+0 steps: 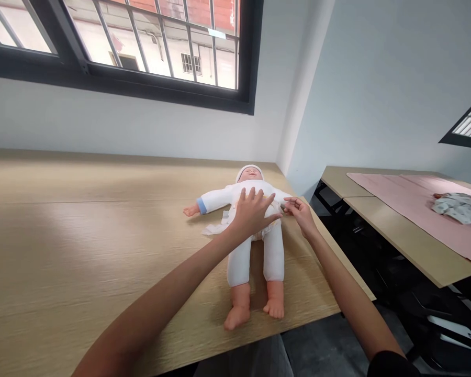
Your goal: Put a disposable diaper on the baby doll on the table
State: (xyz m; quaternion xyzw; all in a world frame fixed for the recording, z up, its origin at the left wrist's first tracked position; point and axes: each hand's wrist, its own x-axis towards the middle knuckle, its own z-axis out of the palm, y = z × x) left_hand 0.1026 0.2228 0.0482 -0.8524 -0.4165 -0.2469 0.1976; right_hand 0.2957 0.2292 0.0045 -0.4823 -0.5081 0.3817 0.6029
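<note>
A baby doll in white clothing and a white cap lies on its back on the wooden table, feet toward the front edge. My left hand lies spread over the doll's belly. White diaper-like material sticks out beside the doll's hip on the left. At the doll's other side, near its arm, is my right hand, with thumb and fingers brought close together. Whatever those fingers may hold is too small to make out.
The wooden table extends far to the left under a barred window. Across a gap on the right, another table bears a pink cloth, where another person's hand touches a patterned cloth.
</note>
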